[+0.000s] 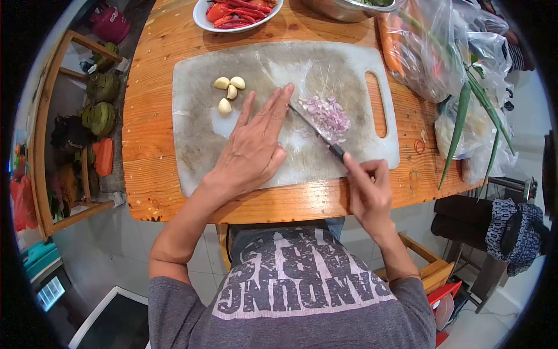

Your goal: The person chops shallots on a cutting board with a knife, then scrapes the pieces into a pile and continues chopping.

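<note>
My right hand (372,195) grips the black handle of a knife (314,129), its blade slanting up and left across the cutting board (203,157). Chopped shallot (328,116) lies in a small heap along the blade's right side. My left hand (253,142) is flat over the middle of the board, fingers stretched out, with its fingertips right by the knife's tip. Several peeled garlic cloves (225,106) sit to the left of those fingers.
A white bowl (200,17) of red chillies and tomatoes stands at the table's far side, beside a metal bowl (343,13) with greens. Plastic bags (430,75) of vegetables, carrots among them, and green leaves (459,125) crowd the right edge. A rubber band (419,146) lies near the board.
</note>
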`<state>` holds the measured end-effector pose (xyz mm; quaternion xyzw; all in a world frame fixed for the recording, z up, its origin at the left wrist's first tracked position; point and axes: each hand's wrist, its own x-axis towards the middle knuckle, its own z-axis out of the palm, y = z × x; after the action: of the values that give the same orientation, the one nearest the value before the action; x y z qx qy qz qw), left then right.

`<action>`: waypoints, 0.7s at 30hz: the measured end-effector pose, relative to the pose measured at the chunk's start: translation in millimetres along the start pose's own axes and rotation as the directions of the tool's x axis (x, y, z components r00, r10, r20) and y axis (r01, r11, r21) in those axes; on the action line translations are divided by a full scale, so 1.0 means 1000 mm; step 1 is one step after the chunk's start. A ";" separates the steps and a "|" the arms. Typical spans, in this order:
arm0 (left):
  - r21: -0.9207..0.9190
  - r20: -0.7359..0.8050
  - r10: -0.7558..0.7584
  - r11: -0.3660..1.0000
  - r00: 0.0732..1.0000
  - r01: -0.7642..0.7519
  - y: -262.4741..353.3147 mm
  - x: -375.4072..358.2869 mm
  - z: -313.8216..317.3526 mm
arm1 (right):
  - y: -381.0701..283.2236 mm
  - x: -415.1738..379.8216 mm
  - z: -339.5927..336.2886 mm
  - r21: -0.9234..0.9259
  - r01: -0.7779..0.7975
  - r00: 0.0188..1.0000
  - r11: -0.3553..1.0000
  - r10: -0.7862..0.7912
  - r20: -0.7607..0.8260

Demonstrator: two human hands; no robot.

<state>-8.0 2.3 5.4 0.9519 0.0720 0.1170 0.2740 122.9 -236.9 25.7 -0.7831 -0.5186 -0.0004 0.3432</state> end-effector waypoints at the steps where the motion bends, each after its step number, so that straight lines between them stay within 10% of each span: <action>1: -0.002 0.001 0.004 1.000 1.000 -0.004 0.000 0.000 0.000 | 0.003 0.005 0.001 0.022 -0.017 1.000 1.000 0.017 0.003; 21: 0.021 -0.062 0.035 0.999 0.997 -0.034 -0.008 0.001 -0.002 | 0.001 0.004 0.009 0.006 0.002 0.999 1.000 -0.002 -0.048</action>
<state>-7.7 9.9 2.7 0.9516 0.0652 0.1507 0.2598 122.3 -229.3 19.5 -0.7813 -0.5110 -0.0178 0.3579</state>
